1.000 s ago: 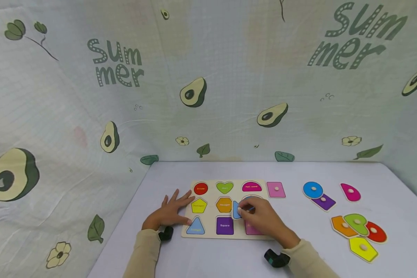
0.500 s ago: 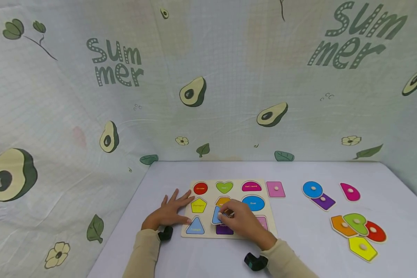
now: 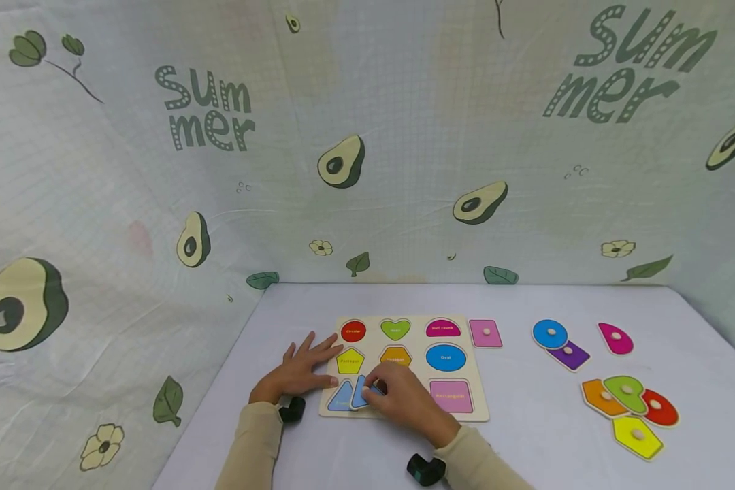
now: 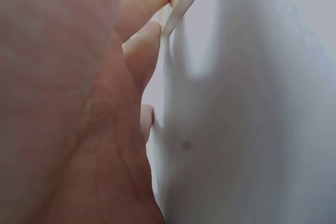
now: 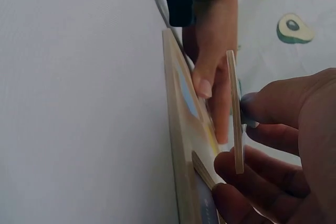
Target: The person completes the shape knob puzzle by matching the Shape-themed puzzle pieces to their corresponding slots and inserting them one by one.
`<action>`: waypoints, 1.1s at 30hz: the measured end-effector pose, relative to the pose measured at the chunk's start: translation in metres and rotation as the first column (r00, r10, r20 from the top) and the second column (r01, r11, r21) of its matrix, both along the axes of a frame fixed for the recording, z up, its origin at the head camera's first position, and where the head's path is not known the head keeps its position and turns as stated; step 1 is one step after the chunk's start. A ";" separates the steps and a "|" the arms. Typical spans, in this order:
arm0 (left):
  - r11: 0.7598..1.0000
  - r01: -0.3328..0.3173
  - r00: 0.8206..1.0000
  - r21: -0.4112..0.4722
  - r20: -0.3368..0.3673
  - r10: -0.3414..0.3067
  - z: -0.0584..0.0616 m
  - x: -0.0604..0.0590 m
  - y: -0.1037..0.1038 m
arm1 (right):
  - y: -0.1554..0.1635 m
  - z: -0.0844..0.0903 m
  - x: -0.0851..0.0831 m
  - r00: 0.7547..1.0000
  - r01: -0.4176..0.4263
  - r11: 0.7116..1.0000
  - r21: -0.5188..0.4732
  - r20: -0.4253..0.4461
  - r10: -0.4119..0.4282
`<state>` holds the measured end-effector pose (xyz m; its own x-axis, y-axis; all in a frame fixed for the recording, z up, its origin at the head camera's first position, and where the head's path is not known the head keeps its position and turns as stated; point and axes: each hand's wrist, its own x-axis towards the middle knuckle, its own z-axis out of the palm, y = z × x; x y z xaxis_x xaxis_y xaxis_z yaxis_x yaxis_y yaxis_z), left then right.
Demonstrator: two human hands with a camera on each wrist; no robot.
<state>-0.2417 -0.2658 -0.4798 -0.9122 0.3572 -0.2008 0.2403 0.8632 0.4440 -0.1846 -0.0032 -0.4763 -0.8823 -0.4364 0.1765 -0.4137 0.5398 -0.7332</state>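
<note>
The right hand (image 3: 401, 401) pinches a thin blue wooden triangle piece (image 3: 359, 393) upright over the lower-left triangle slot of the wooden shape-puzzle board (image 3: 474, 381). The left hand (image 3: 297, 373), fingers spread flat, presses the board's left edge against the white counter (image 3: 527, 435).

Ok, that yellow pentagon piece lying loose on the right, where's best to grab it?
Pinch the small wooden knob at the centre of the yellow pentagon piece from straight above. It lies flat on the table, edges low, with the red piece close by.
</note>
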 end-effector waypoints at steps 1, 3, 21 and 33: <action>1.000 -0.003 1.000 0.002 -0.005 0.003 0.000 0.000 0.000 | -0.002 -0.001 0.000 1.000 0.001 1.000 0.003 0.000 -0.001; 1.000 -0.009 1.000 -0.001 -0.006 0.009 -0.001 0.000 0.001 | -0.005 -0.002 0.001 1.000 0.003 1.000 0.013 -0.003 -0.003; 0.998 -0.054 0.998 -0.013 -0.016 0.053 -0.004 -0.003 0.003 | -0.030 -0.007 0.002 0.995 0.071 0.993 0.096 -0.071 -0.065; 0.998 -0.066 0.998 -0.011 -0.018 0.066 -0.006 -0.002 0.004 | -0.039 -0.010 0.004 0.979 0.120 0.979 0.163 -0.182 -0.090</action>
